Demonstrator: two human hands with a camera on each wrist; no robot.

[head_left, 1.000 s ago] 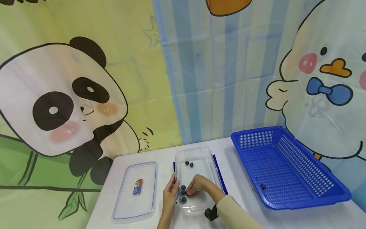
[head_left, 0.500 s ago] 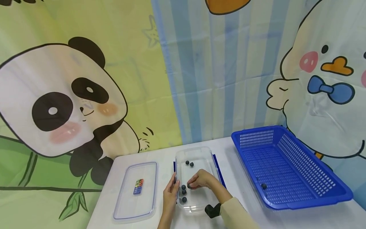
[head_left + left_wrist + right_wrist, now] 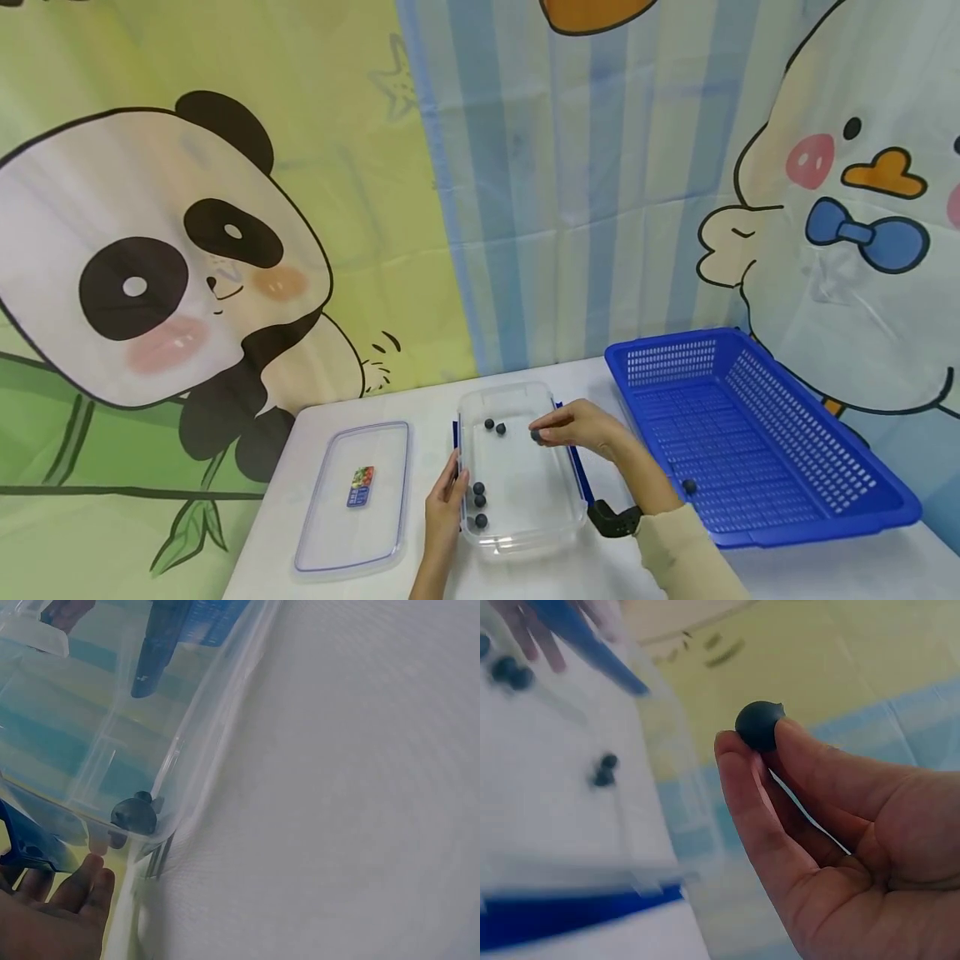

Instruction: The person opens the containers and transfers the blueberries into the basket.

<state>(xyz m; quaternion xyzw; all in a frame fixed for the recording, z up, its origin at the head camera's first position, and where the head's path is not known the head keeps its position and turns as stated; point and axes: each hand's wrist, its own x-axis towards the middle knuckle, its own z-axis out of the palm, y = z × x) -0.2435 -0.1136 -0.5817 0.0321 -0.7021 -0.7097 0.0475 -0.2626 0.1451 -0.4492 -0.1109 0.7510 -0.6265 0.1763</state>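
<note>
Right hand (image 3: pixel 585 425) pinches a dark berry (image 3: pixel 756 726) — light squeeze, or it could bruise; left hand (image 3: pixel 443 504) grips the clear box (image 3: pixel 525 493) — brace it gently, no tilting.

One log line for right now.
right hand: pinches blueberry; left hand: touches clear container; container: more blueberries; blue basket: another blueberry
</note>
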